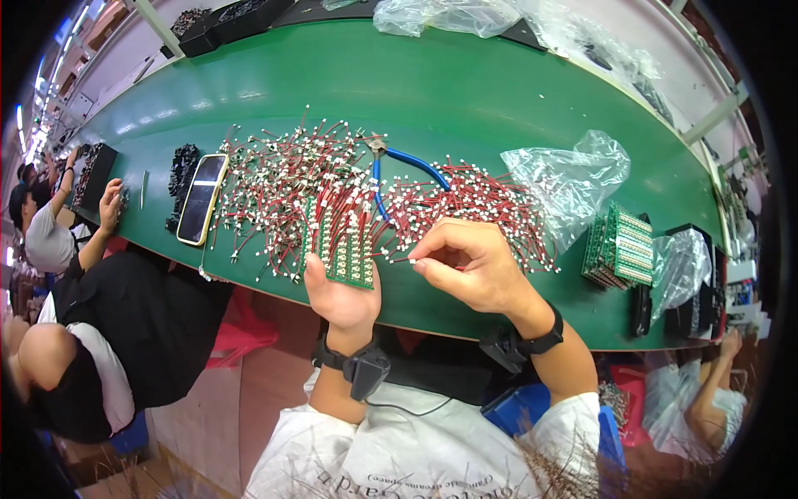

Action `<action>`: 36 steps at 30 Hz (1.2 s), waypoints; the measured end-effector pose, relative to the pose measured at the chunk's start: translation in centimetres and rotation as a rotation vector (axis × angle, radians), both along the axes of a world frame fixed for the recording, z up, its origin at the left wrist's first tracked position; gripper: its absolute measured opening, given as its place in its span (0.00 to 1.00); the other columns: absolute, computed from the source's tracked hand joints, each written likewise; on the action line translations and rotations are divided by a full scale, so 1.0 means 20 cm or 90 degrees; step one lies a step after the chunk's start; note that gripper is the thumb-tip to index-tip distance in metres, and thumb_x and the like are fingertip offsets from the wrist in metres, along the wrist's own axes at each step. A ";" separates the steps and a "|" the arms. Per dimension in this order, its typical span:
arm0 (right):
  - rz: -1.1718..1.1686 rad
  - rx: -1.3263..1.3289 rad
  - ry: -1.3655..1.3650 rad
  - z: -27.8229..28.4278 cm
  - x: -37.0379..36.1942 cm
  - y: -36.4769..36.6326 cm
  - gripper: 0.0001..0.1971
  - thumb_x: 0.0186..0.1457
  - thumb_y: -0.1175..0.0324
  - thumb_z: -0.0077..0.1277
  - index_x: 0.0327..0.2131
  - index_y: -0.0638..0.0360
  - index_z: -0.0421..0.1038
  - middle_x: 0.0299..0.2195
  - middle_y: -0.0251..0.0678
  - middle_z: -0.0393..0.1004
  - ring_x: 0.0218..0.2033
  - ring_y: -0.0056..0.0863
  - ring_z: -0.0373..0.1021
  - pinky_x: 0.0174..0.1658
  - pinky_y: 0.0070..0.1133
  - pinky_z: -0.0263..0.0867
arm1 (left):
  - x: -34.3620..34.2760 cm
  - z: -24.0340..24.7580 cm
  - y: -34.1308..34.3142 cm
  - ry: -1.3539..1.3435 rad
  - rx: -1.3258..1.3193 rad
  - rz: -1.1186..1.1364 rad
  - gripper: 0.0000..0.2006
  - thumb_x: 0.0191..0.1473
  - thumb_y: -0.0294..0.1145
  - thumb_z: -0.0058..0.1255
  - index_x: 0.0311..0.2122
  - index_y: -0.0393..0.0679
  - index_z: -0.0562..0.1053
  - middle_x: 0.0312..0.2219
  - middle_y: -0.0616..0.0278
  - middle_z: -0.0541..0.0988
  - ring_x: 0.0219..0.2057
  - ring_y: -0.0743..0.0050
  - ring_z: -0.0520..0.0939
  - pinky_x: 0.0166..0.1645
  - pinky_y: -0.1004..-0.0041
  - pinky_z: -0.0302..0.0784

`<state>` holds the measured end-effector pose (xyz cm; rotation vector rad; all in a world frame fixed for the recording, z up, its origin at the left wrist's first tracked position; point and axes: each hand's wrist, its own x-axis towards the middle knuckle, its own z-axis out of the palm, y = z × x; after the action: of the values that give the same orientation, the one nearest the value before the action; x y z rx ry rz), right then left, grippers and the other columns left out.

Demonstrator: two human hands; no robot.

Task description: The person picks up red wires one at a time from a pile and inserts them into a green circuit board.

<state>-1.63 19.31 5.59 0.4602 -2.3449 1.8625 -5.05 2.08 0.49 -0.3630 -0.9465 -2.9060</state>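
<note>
My left hand [343, 299] holds a green circuit board panel [353, 268] from below, its thumb along the left edge. Rows of small white connectors cover the panel, and red wires stand up from many of them. To the right of the board, my right hand [478, 264] is closed in a pinch between thumb and forefinger. A short red wire lead [402, 260] with a white end sticks out of that pinch toward the board. Loose red leads with white plugs lie heaped behind both hands, in a left pile [266, 179] and a right pile [490, 200].
Blue-handled cutters [420, 162] lie on the piles. Left are a phone [203, 200] and black parts [181, 179]. Right are a clear plastic bag [573, 179] and stacked circuit boards [619, 247]. A co-worker's hand [110, 204] rests at the far left of the green table [399, 79].
</note>
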 end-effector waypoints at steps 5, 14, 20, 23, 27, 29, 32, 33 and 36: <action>-0.015 0.064 0.110 0.01 0.03 -0.05 0.05 0.46 0.79 0.59 0.29 0.62 0.76 0.26 0.33 0.74 0.22 0.18 0.69 0.23 0.15 0.63 | -0.02 0.00 0.00 -0.011 0.018 0.045 0.35 0.60 0.54 0.43 0.61 0.33 0.60 0.56 0.51 0.70 0.55 0.59 0.73 0.61 0.60 0.64; -0.079 0.146 0.160 -0.10 0.04 -0.15 0.06 0.42 0.79 0.59 0.27 0.61 0.75 0.24 0.35 0.72 0.21 0.26 0.69 0.23 0.21 0.65 | 0.07 -0.06 0.03 0.027 -0.001 -0.061 0.36 0.60 0.57 0.40 0.61 0.34 0.59 0.54 0.48 0.72 0.53 0.53 0.75 0.57 0.56 0.69; -0.114 0.151 0.218 -0.11 0.04 -0.16 0.07 0.43 0.80 0.59 0.29 0.61 0.74 0.25 0.36 0.72 0.22 0.29 0.71 0.24 0.23 0.66 | 0.08 -0.05 0.05 0.033 -0.080 -0.063 0.38 0.57 0.59 0.41 0.60 0.34 0.60 0.52 0.50 0.73 0.51 0.56 0.76 0.56 0.58 0.70; -0.113 0.149 0.171 -0.11 0.05 -0.15 0.08 0.43 0.80 0.58 0.29 0.62 0.74 0.25 0.37 0.72 0.23 0.31 0.71 0.25 0.23 0.66 | 0.09 -0.03 0.06 0.027 -0.083 -0.068 0.38 0.57 0.59 0.41 0.61 0.34 0.60 0.52 0.50 0.73 0.51 0.56 0.75 0.56 0.59 0.70; -0.104 0.162 0.185 -0.12 0.05 -0.15 0.07 0.42 0.81 0.58 0.28 0.62 0.73 0.25 0.37 0.71 0.23 0.32 0.71 0.25 0.24 0.67 | 0.09 -0.06 0.05 0.024 -0.084 -0.093 0.38 0.57 0.59 0.41 0.60 0.34 0.60 0.52 0.50 0.72 0.51 0.55 0.75 0.56 0.59 0.70; -0.108 0.167 0.200 -0.12 0.05 -0.15 0.07 0.42 0.81 0.58 0.28 0.62 0.73 0.25 0.38 0.71 0.23 0.32 0.71 0.25 0.24 0.67 | 0.09 -0.07 0.04 0.046 -0.102 -0.106 0.38 0.57 0.59 0.41 0.60 0.33 0.60 0.53 0.49 0.72 0.51 0.55 0.76 0.56 0.59 0.69; -0.114 0.181 0.195 -0.12 0.05 -0.15 0.08 0.41 0.81 0.57 0.28 0.62 0.72 0.24 0.38 0.71 0.23 0.34 0.71 0.25 0.26 0.66 | 0.10 -0.08 0.07 0.020 -0.099 -0.071 0.38 0.58 0.58 0.40 0.60 0.33 0.60 0.53 0.50 0.72 0.51 0.55 0.75 0.57 0.58 0.69; -0.107 0.210 0.191 -0.11 0.06 -0.15 0.07 0.41 0.81 0.57 0.28 0.62 0.72 0.24 0.39 0.70 0.23 0.36 0.71 0.26 0.27 0.67 | 0.10 -0.09 0.07 0.016 -0.111 -0.073 0.38 0.57 0.58 0.41 0.60 0.33 0.60 0.53 0.50 0.72 0.53 0.55 0.74 0.58 0.58 0.67; -0.101 0.294 0.183 -0.09 0.08 -0.16 0.07 0.41 0.79 0.56 0.28 0.63 0.72 0.23 0.41 0.70 0.24 0.39 0.70 0.27 0.30 0.68 | 0.12 -0.11 0.08 0.029 -0.183 -0.042 0.38 0.57 0.58 0.43 0.60 0.33 0.60 0.53 0.51 0.72 0.53 0.55 0.74 0.59 0.58 0.66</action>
<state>-0.07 16.16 3.70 0.5229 -2.5073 1.0961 -2.73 3.71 -1.63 -0.4837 -1.3734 -2.8052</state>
